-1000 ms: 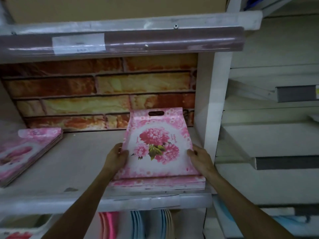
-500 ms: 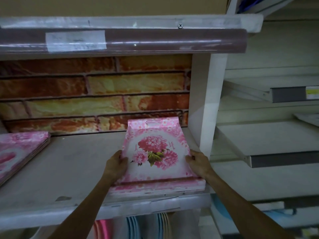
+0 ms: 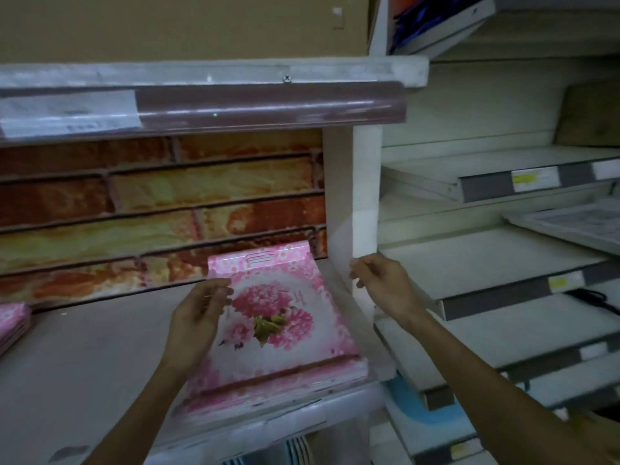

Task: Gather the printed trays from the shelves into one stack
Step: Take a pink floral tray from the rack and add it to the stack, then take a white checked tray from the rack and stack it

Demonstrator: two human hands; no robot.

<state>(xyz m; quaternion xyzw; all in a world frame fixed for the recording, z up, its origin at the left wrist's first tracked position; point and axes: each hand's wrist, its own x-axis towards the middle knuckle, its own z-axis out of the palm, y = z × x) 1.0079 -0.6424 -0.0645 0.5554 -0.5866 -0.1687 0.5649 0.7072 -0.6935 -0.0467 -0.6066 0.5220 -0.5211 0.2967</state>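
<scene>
A stack of pink floral printed trays [image 3: 278,317] lies flat at the right end of the white shelf [image 3: 84,364], against the white upright. My left hand [image 3: 198,317] hovers over the stack's left edge with relaxed fingers and holds nothing. Off to the right, my right hand [image 3: 382,283] is lifted clear of the trays in front of the upright, fingers loosely curled and empty. A second pile of pink trays [image 3: 13,323] shows at the far left edge of the same shelf.
A brick-pattern back wall [image 3: 161,209] closes the shelf. The white upright [image 3: 355,203] separates it from grey metal shelves [image 3: 503,283] on the right, one bearing a printed flat item [image 3: 577,223]. A shelf edge with a price strip [image 3: 235,105] hangs overhead. Plates show below.
Both hands have let go of the top tray, which now lies flat on the stack. The hands have lifted up and away from its sides.
</scene>
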